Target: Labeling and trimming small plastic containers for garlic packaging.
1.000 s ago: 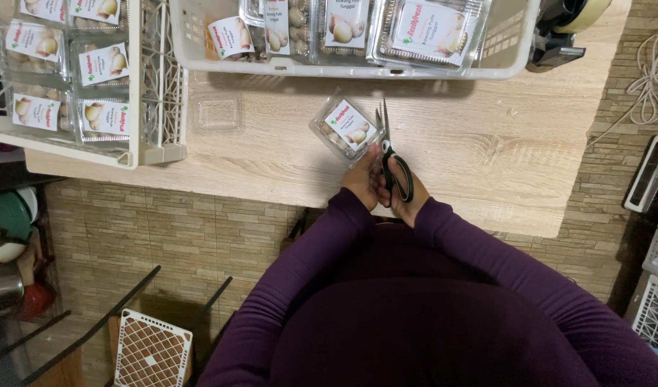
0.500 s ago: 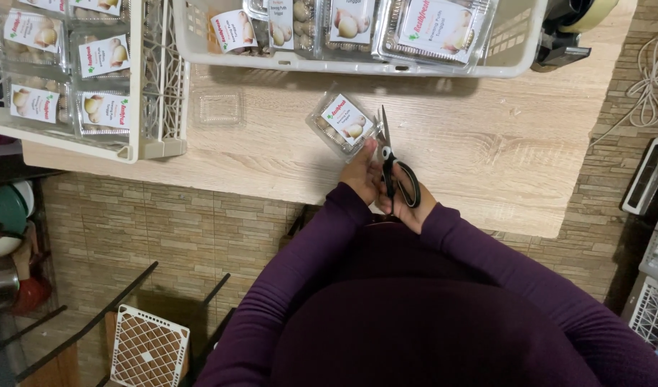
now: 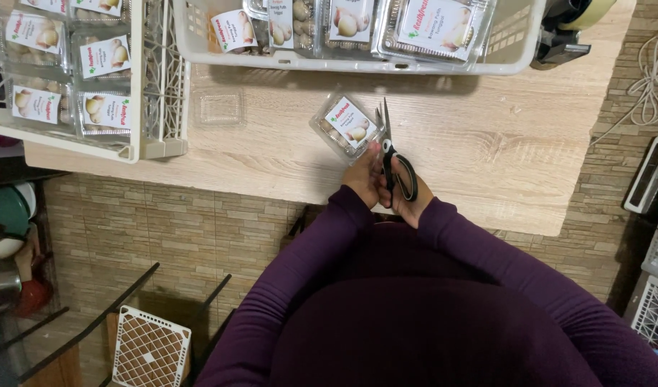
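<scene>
My left hand (image 3: 362,174) grips the near edge of a clear plastic clamshell pack (image 3: 347,126) with a white label, resting on the wooden table (image 3: 486,158). My right hand (image 3: 408,201) holds black-handled scissors (image 3: 395,159), fingers through the loops. The blades point away from me, right beside the pack's right edge. Both arms wear purple sleeves.
A white crate (image 3: 357,61) of labelled packs stands at the back. Another white crate (image 3: 139,107) with several packs sits at the left. An empty clear lid (image 3: 220,107) lies between them. A tape dispenser (image 3: 565,29) is at the back right; a cord (image 3: 648,79) hangs beyond.
The hands, pack and scissors keep nearly the same pose; the pack has shifted slightly and the view has drifted a little.
</scene>
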